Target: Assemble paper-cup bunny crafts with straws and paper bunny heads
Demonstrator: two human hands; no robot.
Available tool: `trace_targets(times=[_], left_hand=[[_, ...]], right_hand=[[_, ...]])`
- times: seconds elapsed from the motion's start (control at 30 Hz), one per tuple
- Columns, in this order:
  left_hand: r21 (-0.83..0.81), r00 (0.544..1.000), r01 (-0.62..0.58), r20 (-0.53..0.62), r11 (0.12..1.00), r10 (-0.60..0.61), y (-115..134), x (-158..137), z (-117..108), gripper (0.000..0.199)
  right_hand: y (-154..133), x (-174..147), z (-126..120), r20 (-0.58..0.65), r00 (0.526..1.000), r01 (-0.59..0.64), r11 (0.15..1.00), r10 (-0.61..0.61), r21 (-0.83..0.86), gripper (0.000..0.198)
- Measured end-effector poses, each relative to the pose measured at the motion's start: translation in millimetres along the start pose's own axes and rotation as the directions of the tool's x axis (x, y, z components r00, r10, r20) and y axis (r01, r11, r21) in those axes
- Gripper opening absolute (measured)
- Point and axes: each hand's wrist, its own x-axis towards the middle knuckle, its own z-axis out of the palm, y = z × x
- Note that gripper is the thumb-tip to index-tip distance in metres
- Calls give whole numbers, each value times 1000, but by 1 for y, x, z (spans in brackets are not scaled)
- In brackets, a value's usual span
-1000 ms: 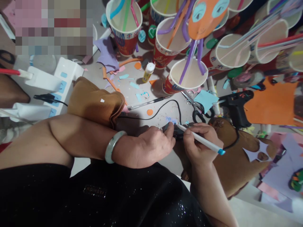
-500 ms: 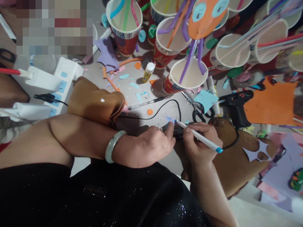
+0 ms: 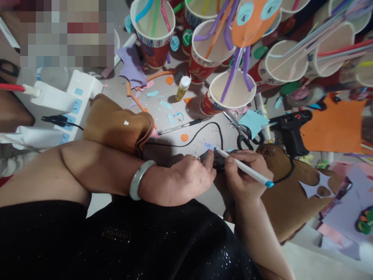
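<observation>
Close to the table's (image 3: pixel 208 135) near edge, the right hand (image 3: pixel 247 188) grasps a white pen (image 3: pixel 249 170), slanting leftward and away to blue marks (image 3: pixel 208 146), beside the left hand (image 3: pixel 185 181) (whether this one holds something, I cannot tell).

Craft workspace with glue gun (image 3: pixel 292 131), scissors (image 3: pixel 244 131), paper scraps (image 3: pixel 131 69)

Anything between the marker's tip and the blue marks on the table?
Nothing visible. The white marker, held in the right hand, has its tip right by the blue marks; the left hand's fingertip is close beside, not between.
</observation>
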Motion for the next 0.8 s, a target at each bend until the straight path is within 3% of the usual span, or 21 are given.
trace_targets(times=[0.23,0.8], left_hand=[[-11,998,-12,66,1000,12,-1,3,-4,42],[-5,999,-26,45,1000,26,-2,3,-4,39]], right_hand=[[1,0,-1,0,1000,23,1000,-23,6,5],[0,0,0,9,999,44,999,-44,4,3]])
